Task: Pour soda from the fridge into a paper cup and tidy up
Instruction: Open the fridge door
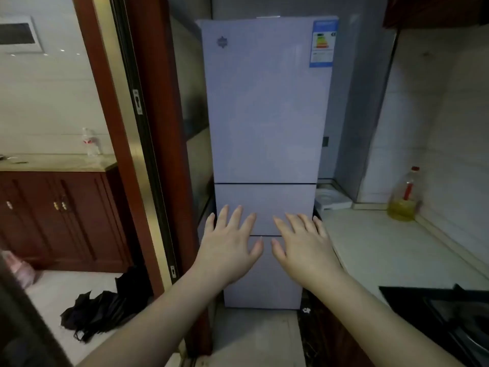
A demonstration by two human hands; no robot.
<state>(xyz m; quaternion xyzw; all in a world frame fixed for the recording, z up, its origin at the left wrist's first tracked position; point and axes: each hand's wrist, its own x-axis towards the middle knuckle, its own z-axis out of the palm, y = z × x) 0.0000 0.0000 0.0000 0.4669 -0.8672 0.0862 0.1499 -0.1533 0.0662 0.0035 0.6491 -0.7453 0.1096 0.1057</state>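
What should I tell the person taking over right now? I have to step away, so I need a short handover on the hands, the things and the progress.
Left hand: open, fingers spread, holding nothing, raised in front of the fridge.
Right hand: open, fingers spread, holding nothing, beside the left one.
Fridge: all three doors shut; whether the hands touch it cannot be told.
Soda and paper cup: not in view. An oil bottle stands on the counter to the right.
Done: nothing visible yet.
Left: open the fridge, take out the soda, find a cup, pour, put everything back.
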